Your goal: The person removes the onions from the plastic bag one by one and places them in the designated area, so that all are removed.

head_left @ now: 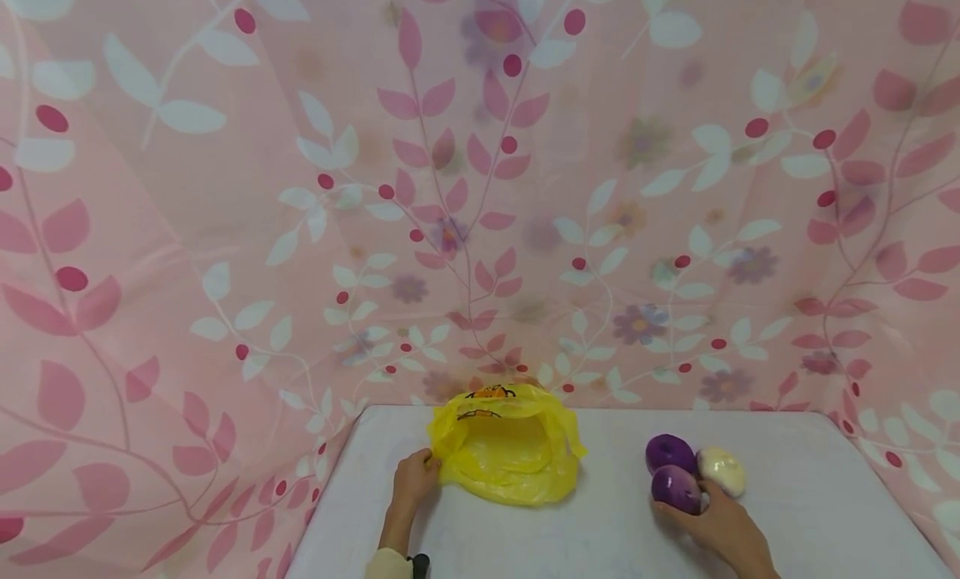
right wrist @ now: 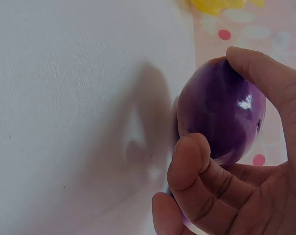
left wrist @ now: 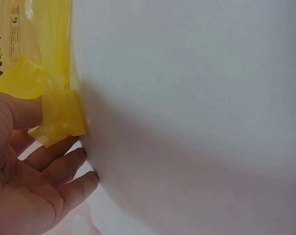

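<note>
A yellow plastic bag [head_left: 517,479] lies on the table with its mouth spread wide. My left hand [head_left: 415,479] is at its left edge, and in the left wrist view the thumb and index finger pinch a fold of the bag [left wrist: 59,112]. On the right, my right hand [head_left: 720,525] grips a glossy round purple vegetable [head_left: 677,489] between thumb and fingers. The right wrist view shows this purple vegetable [right wrist: 221,112] close over the white surface. Just beyond it sit a second purple vegetable [head_left: 670,454] with a dark dimple and a cream-coloured round one [head_left: 722,469].
Everything lies on a white-covered table [head_left: 525,546]. A pink curtain [head_left: 480,229] with leaves and flowers hangs behind the table and along its sides. Printed orange and black marks show on the bag's far side.
</note>
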Available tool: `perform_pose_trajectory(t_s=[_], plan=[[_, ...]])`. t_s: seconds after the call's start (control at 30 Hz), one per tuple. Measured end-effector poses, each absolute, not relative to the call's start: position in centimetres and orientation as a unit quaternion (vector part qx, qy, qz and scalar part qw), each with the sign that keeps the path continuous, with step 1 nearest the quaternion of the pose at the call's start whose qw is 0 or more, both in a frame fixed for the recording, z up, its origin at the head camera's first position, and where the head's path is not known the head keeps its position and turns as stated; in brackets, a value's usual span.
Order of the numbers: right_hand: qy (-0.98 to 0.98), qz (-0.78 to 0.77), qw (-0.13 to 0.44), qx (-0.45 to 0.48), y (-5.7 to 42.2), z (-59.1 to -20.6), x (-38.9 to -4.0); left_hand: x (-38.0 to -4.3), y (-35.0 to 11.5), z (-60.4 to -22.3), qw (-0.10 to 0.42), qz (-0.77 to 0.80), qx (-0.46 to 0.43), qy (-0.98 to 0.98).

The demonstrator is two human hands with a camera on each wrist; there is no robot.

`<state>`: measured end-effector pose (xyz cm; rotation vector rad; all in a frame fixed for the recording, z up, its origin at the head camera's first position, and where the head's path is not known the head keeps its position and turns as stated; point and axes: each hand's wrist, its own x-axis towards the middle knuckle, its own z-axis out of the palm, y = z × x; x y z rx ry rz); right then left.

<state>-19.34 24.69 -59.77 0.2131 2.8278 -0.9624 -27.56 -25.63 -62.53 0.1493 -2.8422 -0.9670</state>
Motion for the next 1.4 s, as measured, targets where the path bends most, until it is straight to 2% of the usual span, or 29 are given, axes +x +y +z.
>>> perform_pose_trajectory(t_s=[0.33,0.7,1.4], plan=[[0.940,-0.321,0.089,0.076,25.4,-60.6,-19.5,-27.4,-25.6,-62.5,0.073,-0.321,0.056,-0.943],[0.941,-0.320,0.091,0.066,25.7,-61.3,-19.4,-27.2,-25.4,-62.6,0.106,-0.320,0.025,-0.941],[0.944,-0.309,0.097,0.067,26.2,-61.1,-19.0,-27.1,-25.4,-62.4,0.094,-0.317,0.031,-0.943]])
